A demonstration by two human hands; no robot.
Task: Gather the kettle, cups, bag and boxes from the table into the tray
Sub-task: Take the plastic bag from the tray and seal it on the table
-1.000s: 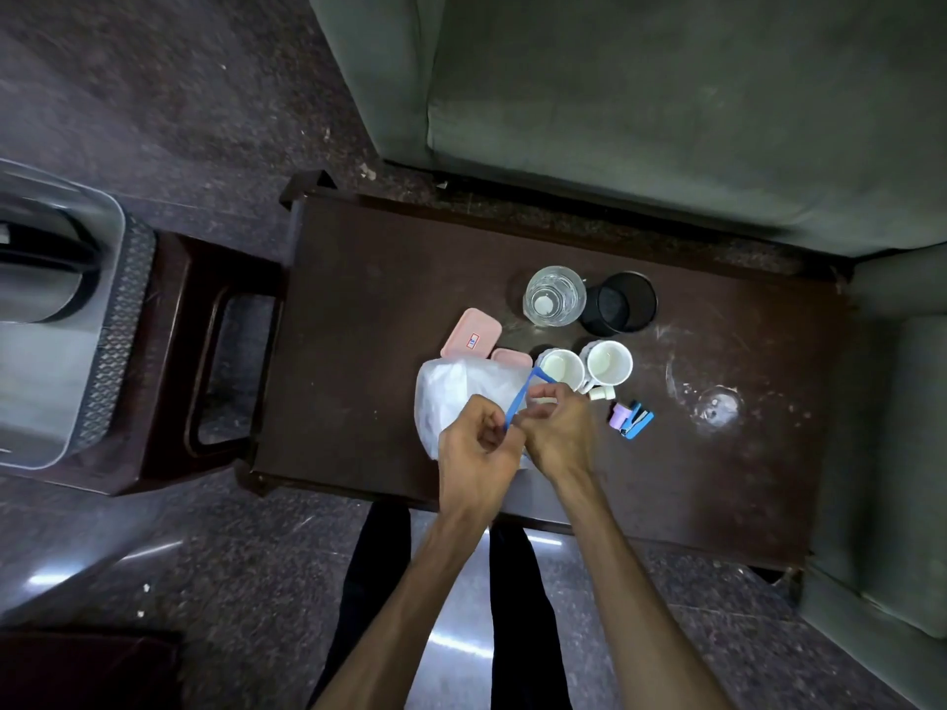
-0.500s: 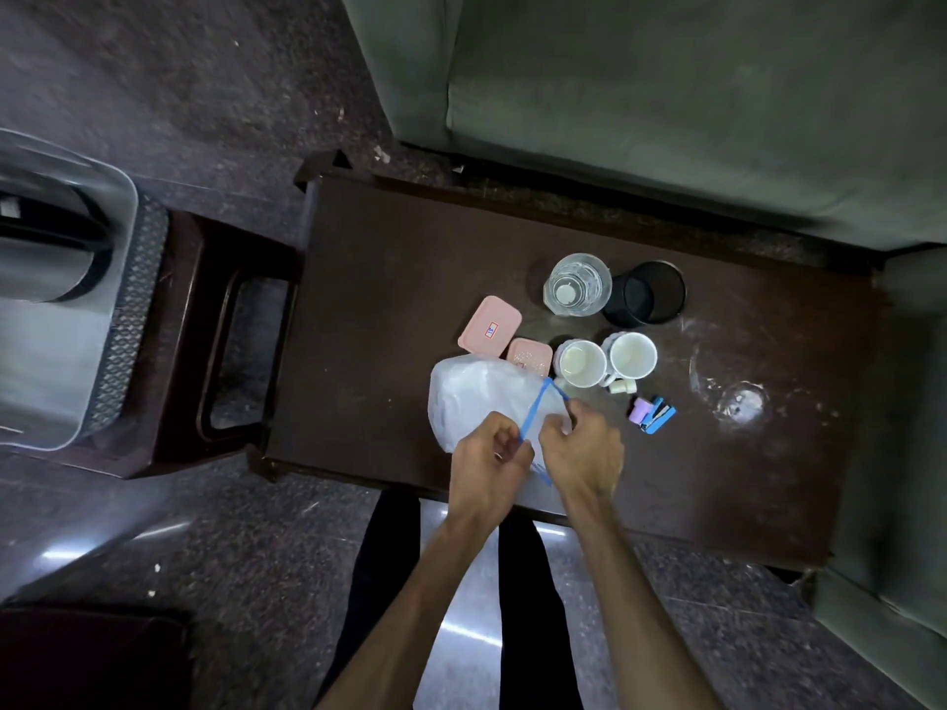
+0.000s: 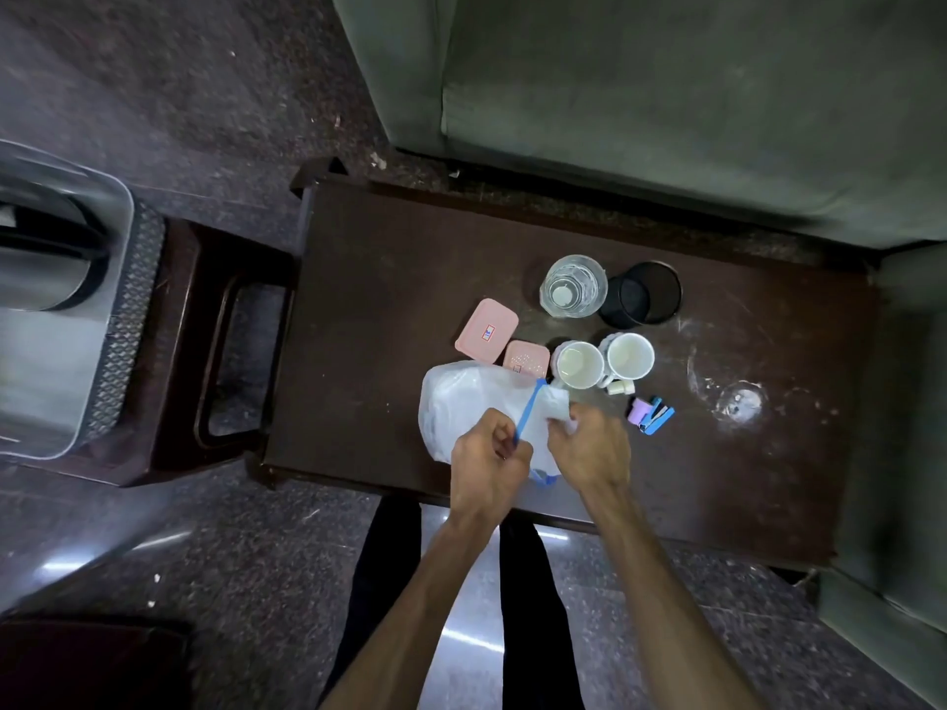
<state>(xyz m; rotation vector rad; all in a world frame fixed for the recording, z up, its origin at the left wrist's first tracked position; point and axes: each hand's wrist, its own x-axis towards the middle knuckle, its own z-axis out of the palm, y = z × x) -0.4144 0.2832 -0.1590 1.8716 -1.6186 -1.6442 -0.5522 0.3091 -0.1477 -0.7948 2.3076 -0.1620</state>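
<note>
A home sitting room, by the look of it; a dark wooden coffee table point(image 3: 410, 279) stands right against a grey-green upholstered sofa point(image 3: 666, 94). Speckled stone floor point(image 3: 179, 84) surrounds the table; two mugs point(image 3: 604, 361) and a drinking glass point(image 3: 573, 286) sit on it.

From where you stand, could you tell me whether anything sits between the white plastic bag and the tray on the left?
Nothing visible does. The white plastic bag, held by the left hand and right hand, has bare tabletop to its left, then the stool's frame, then the tray. The pink boxes lie behind it.
</note>
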